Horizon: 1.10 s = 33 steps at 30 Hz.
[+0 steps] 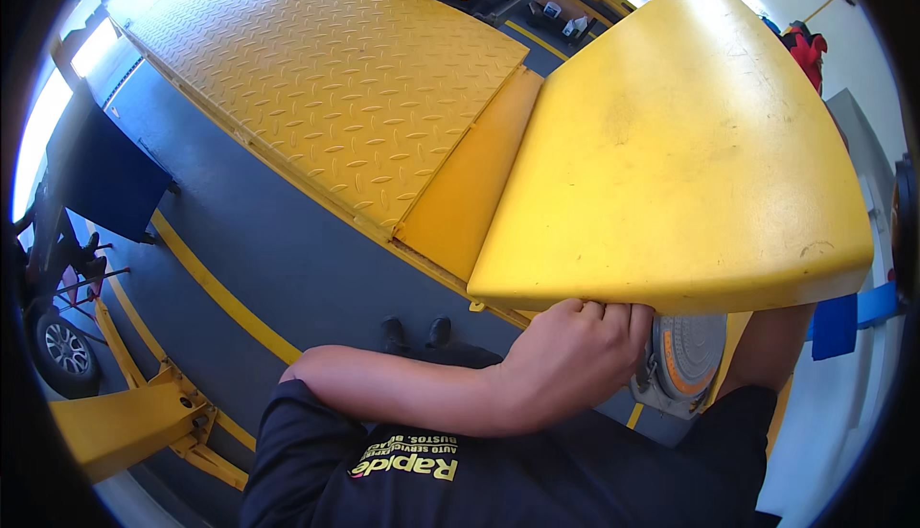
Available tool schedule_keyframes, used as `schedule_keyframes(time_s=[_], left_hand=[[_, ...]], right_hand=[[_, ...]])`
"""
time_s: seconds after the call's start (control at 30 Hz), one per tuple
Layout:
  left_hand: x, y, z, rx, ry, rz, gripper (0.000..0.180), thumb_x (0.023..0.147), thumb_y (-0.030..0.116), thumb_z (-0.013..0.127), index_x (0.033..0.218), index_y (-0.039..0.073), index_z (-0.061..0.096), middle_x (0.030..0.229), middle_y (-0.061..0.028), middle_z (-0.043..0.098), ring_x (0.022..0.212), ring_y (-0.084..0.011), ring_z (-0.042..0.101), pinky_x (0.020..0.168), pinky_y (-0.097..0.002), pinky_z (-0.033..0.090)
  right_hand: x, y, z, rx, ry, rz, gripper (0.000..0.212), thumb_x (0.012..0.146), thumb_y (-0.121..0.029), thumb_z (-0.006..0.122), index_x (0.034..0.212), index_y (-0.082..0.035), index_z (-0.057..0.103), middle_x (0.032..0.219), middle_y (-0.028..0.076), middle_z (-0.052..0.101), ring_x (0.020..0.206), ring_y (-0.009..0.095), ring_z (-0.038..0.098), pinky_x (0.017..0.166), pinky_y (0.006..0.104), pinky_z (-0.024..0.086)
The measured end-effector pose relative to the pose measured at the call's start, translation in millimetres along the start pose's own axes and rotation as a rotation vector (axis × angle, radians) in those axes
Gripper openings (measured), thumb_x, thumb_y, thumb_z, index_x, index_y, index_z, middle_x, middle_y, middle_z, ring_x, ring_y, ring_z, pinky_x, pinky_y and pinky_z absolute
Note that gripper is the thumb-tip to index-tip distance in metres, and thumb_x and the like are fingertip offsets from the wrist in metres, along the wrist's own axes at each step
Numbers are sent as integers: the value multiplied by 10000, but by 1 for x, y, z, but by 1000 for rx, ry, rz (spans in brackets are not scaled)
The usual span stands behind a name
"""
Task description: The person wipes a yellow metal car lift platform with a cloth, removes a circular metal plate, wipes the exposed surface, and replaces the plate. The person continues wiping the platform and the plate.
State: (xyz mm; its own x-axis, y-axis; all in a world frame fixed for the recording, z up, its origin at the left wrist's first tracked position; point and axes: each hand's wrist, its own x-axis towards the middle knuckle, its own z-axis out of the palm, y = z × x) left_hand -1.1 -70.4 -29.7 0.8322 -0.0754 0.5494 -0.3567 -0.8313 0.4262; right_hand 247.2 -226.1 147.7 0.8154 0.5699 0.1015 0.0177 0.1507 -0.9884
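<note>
A smooth yellow panel [671, 164] with rounded edges and a few scuffs rises close in front of me. My left hand [589, 351] is closed on its near lower edge, knuckles up and fingertips hidden behind the rim. My right forearm [767, 346] passes beneath the panel's right corner, so the right hand itself is hidden. Between my arms, below the panel, shows a round grey plate [690, 351] with an orange band, set on a metal base.
A yellow diamond-plate platform [335, 78] stretches away to the left, above a grey floor [268, 250] with yellow lines. At the lower left stand a yellow metal arm [125, 423] and a vehicle wheel [67, 351]. A blue object [834, 327] is at the right.
</note>
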Motion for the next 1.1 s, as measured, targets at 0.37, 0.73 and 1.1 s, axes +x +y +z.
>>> schedule_keyframes(time_s=[0.37, 0.73, 1.1], left_hand=[[-121, -87, 37, -1516, -485, -727, 627, 1084, 346, 627, 1572, 4, 433, 1561, -181, 535, 1418, -294, 545, 1179, -438, 443], [-109, -47, 121, -2214, 122, -1032, 522, 1125, 419, 510, 1464, 23, 529, 1403, -152, 652, 1307, -252, 626, 1078, -405, 516], [-101, -31, 145, -1765, 161, -1149, 472, 1112, 409, 559, 1369, 13, 582, 1242, -117, 715, 1057, -173, 679, 980, -357, 559]], right_hand=[[-50, 24, -61, 90, 202, 65, 449, 1068, -376, 572, 1298, 4, 636, 1178, 157, 715, 1024, 240, 734, 903, 392, 603], [-67, 51, -104, 151, 223, 138, 462, 1062, -345, 574, 1359, 6, 618, 1254, 179, 711, 1078, 260, 739, 940, 418, 607], [-69, 63, -153, 206, 189, 235, 481, 1052, -299, 566, 1422, 8, 593, 1333, 203, 704, 1144, 292, 736, 986, 452, 604]])
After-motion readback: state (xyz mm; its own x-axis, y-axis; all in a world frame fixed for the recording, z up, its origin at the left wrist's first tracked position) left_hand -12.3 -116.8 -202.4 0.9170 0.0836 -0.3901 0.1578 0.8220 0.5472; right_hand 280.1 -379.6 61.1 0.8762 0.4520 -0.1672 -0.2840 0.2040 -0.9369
